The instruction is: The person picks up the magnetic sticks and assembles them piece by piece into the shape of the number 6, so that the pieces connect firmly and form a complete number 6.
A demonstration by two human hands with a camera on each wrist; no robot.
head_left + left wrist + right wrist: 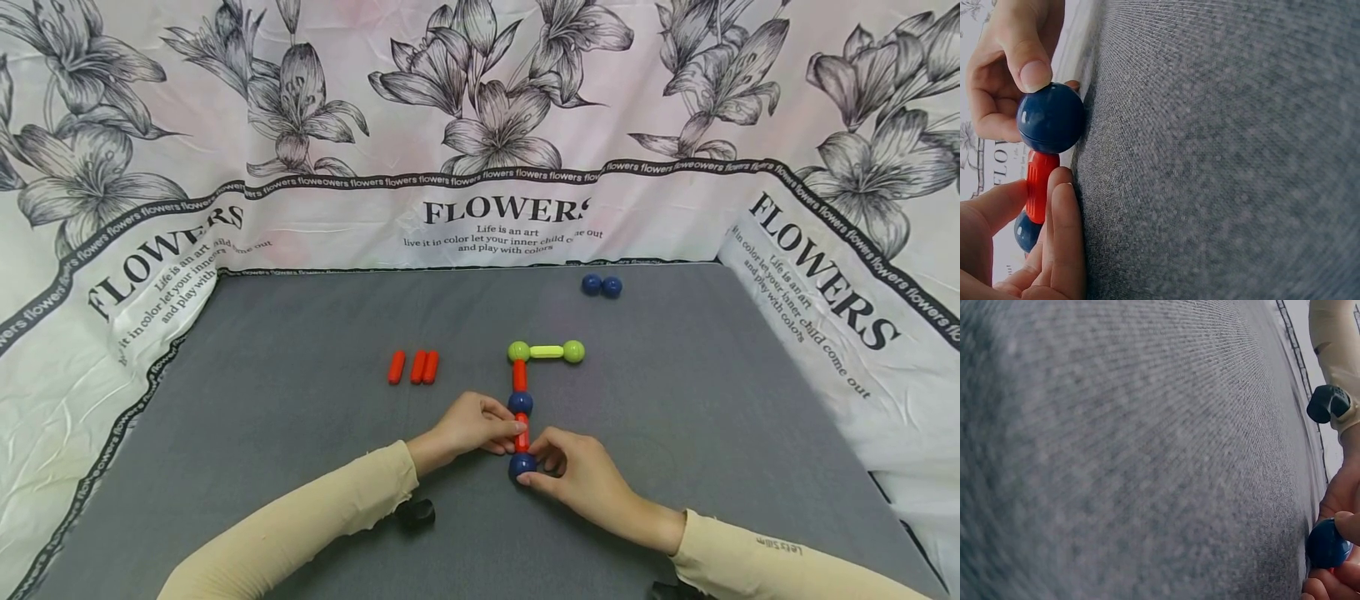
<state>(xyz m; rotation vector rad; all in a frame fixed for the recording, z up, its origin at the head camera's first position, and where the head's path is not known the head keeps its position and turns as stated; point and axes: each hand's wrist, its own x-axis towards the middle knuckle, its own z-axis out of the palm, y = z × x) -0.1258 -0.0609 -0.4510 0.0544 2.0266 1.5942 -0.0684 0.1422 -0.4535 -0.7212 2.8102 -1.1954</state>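
Note:
Balls and rods form a line on the grey cloth in the head view. My left hand [474, 423] pinches the lower red rod [1037, 186] between thumb and fingers. With thumb and fingers, my right hand [581, 477] holds the nearest blue ball [1051, 117], which touches that rod's near end. Another blue ball [521, 402] sits at the rod's far end. Beyond it, a second red rod [520, 375] leads to a green ball [518, 352]. From there a green rod [546, 352] runs right to another green ball [573, 352].
Left of the line lie three loose red rods, one red rod [397, 367] apart from a close pair [424, 367]. Two blue balls [602, 286] rest near the cloth's back edge. Printed flower fabric [495, 221] stands around the grey cloth [300, 375].

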